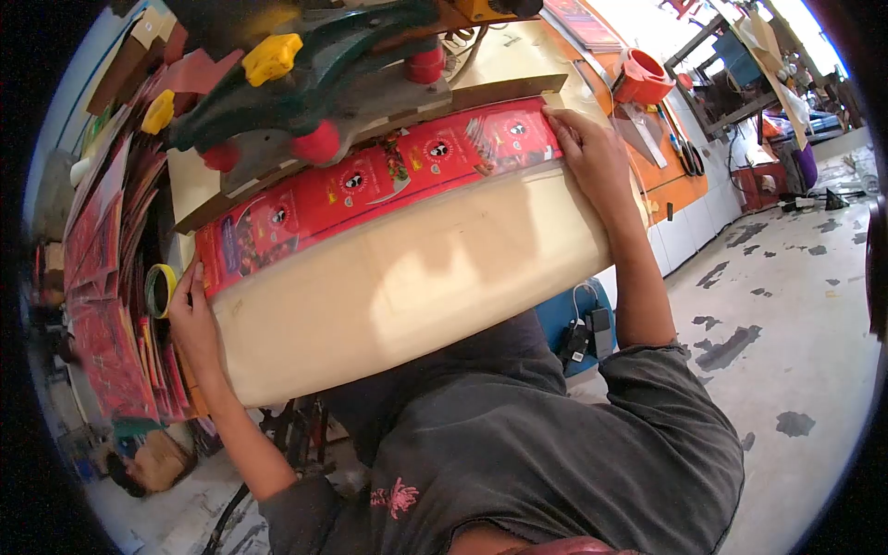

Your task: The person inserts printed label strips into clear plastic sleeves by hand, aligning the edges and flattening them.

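A long red printed strip [370, 180] lies across a cream padded board [407, 268], its far edge along the machine's metal bar. The left end of the strip is pinched by my left hand [194, 319], whose fingers point up along the edge. At the other end, my right hand [597, 153] grips the strip's upper right corner between thumb and fingers. Just beyond the strip stands a dark green machine [361, 55] with yellow knobs [273, 59] and red round parts [316, 143].
Stacked red printed sheets [97, 296] and a yellow tape roll [160, 290] sit at the left. On the orange surface at the right are a red tape dispenser [641, 76] and scissors [687, 155]. Another person [153, 462] is at lower left.
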Tool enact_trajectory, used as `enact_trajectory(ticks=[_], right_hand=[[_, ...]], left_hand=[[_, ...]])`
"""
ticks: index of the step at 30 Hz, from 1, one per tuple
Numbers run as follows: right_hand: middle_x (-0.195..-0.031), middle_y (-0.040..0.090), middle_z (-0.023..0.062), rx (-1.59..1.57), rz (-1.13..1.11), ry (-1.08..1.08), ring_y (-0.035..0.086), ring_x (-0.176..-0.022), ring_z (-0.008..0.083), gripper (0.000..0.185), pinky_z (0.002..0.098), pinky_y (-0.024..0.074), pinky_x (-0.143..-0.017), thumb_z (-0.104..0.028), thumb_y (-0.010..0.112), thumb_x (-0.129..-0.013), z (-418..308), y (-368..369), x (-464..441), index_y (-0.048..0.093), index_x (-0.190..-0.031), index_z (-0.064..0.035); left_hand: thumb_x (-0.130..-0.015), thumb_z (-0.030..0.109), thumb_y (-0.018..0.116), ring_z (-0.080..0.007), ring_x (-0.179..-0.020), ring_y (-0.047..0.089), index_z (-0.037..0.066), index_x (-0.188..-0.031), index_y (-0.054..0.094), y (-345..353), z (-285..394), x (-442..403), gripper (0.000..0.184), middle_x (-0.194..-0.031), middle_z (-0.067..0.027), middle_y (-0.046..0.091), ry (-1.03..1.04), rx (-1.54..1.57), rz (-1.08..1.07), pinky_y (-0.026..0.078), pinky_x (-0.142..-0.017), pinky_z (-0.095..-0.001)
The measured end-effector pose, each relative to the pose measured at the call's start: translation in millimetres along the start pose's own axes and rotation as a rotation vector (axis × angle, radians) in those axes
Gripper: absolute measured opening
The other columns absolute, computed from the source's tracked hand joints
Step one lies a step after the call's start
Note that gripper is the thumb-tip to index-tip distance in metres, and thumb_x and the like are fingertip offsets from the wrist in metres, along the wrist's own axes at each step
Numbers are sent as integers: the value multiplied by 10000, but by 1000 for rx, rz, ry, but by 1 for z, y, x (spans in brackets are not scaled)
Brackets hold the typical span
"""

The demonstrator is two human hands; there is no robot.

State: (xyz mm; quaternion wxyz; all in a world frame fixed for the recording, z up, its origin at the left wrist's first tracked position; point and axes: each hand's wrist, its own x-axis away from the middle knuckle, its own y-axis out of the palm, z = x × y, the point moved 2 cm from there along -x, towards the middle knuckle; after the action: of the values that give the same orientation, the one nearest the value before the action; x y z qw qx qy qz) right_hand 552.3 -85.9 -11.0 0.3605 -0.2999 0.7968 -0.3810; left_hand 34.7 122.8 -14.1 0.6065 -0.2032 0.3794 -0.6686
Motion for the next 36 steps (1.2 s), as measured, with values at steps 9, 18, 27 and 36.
enact_trajectory(ticks=[9, 18, 27, 36], right_hand=[[-1129, 714, 212, -104, -71, 17, 691, -1075, 345, 356, 410, 511, -921, -306, 529, -1017, -2, 0, -2, 702, -1214, -66], [-1157, 708, 201, -90, -108, -37, 674, -1106, 338, 355, 391, 490, -951, -285, 523, -1030, 1, 1, -5, 680, -1255, -59], [-1117, 717, 200, -162, -102, -19, 687, -1035, 297, 360, 367, 491, -927, -273, 537, -1028, -7, 1, -2, 677, -1247, -25], [-1141, 717, 195, -135, -98, -33, 692, -1054, 311, 357, 375, 498, -926, -278, 525, -1037, -1, 0, -4, 678, -1249, -35]], left_hand=[[-1027, 257, 564, -305, -1091, 689, -41, -1242, 658, -6, 22, 5, 379, -1178, -232, 697, -36, -23, 20, 490, -948, -342], [-988, 198, 608, -314, -999, 716, -11, -1193, 696, -3, 7, 3, 306, -1088, -242, 711, 39, 69, 83, 519, -876, -353], [-982, 165, 597, -324, -998, 714, -22, -1191, 692, 2, -3, 0, 296, -1086, -241, 712, 101, 118, 107, 523, -875, -362], [-1004, 214, 589, -289, -1082, 693, -74, -1217, 661, -1, 0, -1, 366, -1150, -252, 706, 45, 97, 36, 496, -958, -356]])
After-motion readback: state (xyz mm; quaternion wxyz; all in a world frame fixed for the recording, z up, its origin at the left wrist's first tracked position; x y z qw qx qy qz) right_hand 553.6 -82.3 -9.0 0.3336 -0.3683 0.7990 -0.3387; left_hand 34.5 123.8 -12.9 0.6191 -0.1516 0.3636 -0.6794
